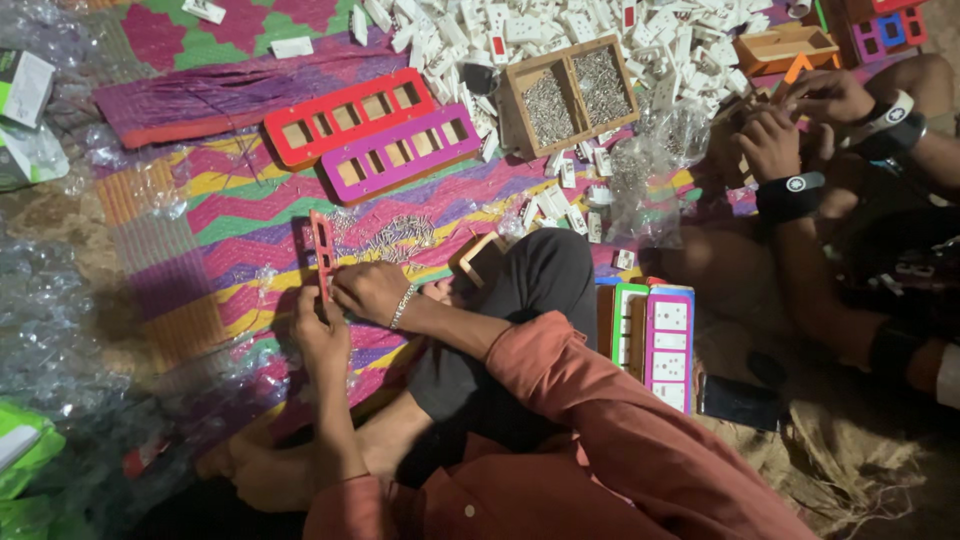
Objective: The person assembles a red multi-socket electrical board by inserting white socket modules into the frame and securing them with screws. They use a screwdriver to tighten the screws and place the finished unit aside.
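Note:
A narrow red plastic frame [322, 252] with rectangular cut-outs stands on edge on the striped woven mat [240, 215]. My left hand [320, 338] grips its lower end from below. My right hand [368, 290], with a metal bracelet on the wrist, presses against the frame's right side, fingers closed on it. A loose heap of small metal screws [392, 236] lies on the mat just beyond my right hand. A small wooden piece [480, 256] rests by my knee.
A red frame [350, 115] and a purple frame [400, 150] lie flat further out. Beyond them are a wooden two-compartment box of screws [570, 92] and a pile of white switch parts [560, 30]. Coloured boards [655, 335] are stacked at my right. Another person's hands [790, 125] work at the upper right.

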Available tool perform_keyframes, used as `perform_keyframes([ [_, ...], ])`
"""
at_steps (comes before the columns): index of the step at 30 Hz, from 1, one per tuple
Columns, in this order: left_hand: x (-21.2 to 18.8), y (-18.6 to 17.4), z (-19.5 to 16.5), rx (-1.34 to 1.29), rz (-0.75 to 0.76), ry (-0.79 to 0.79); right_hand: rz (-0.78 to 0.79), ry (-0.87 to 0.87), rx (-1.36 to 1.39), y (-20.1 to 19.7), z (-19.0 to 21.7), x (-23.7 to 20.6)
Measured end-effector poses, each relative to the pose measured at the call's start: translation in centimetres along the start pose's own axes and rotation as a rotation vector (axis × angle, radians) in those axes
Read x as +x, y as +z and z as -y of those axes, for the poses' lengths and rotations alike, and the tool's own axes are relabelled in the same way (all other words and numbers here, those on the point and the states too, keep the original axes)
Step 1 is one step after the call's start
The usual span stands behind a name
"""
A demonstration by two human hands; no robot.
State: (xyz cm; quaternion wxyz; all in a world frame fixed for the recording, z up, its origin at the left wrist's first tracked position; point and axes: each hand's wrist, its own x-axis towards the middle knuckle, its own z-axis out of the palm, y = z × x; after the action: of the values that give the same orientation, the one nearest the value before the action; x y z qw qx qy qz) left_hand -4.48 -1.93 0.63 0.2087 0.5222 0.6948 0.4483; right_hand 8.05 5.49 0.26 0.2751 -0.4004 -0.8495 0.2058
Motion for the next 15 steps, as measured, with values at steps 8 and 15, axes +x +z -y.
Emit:
perform_keyframes([
  [8, 0.07, 0.11, -0.18, -0.014, -0.020, 0.034, -0.011, -0.038, -0.001, -0.16, 0.09, 0.24],
  [15, 0.13, 0.02, -0.62, 0.096, 0.001, 0.023, 0.104, 0.085, 0.025, -0.92, 0.39, 0.90],
])
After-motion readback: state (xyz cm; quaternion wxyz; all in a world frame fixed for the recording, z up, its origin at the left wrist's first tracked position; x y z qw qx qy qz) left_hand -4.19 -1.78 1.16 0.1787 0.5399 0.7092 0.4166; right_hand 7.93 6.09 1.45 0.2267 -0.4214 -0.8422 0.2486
